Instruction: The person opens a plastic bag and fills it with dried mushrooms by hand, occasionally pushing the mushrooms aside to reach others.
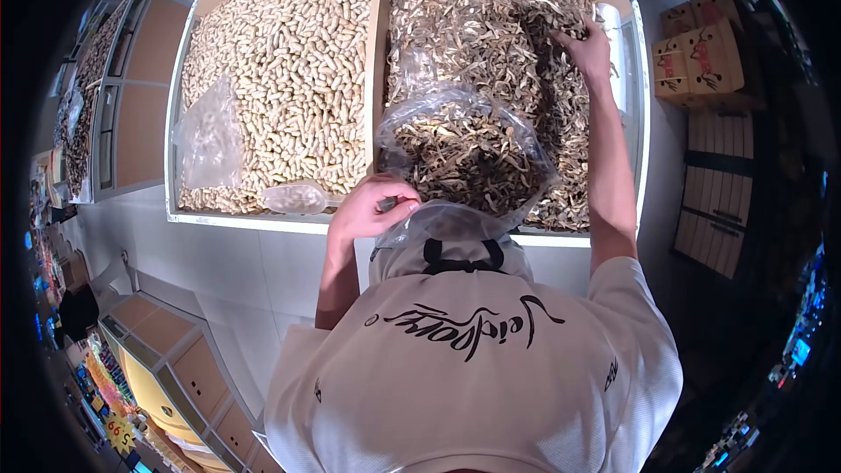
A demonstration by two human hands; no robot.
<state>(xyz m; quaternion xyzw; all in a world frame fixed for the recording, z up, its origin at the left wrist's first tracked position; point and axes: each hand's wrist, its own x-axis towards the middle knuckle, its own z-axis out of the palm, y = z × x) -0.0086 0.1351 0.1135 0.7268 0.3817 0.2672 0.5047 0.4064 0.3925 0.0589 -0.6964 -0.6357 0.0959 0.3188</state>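
Observation:
A clear plastic bag [455, 221] lies with its mouth wide at the front of the bin, holding a heap of dried, brown, sliced mushrooms [469, 158]. My left hand [377, 208] pinches the bag's near left rim between thumb and fingers. Over at the far right of the bin, my right hand [585, 51] has its thumb and fingers curled around some of the loose dried mushroom slices [464, 17]. Its fingertips are partly hidden among the slices. A dark hollow in the pile shows just left of that hand.
Left of a wooden divider [378, 61], peanuts in the shell [289, 61] fill the other compartment. A clear scoop [298, 199] and a plastic sheet [210, 136] lie on them. A white roll [608, 57] stands along the right wall. Cardboard boxes [701, 57] are stacked beyond.

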